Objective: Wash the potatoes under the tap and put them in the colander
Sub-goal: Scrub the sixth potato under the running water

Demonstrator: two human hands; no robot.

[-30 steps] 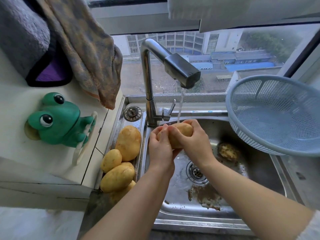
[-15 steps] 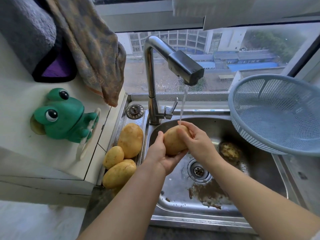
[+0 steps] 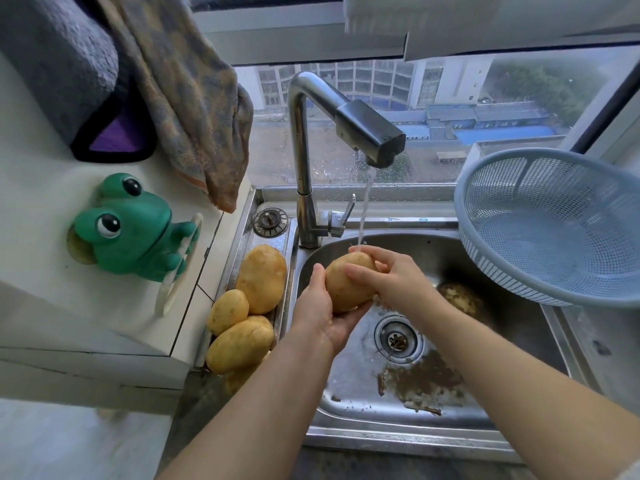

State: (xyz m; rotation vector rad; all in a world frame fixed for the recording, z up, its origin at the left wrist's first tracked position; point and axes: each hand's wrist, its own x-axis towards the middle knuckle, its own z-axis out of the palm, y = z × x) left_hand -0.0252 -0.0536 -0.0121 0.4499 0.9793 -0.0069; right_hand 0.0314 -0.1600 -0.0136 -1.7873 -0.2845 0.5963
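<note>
While tap point(image 3: 370, 134) runs, left grip point(image 3: 320, 315), right grip point(image 3: 396, 280) clasp potato point(image 3: 344, 287); left fingertips hidden.

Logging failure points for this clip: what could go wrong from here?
1. The wet potato, held by the left hand and right hand under the tap, could slip into the sink, where brown dirt lies by the drain.
2. The colander sits tilted on the sink's right edge; a dropped potato might tip it.
3. The piled potatoes on the narrow ledge left of the sink could roll off.
</note>
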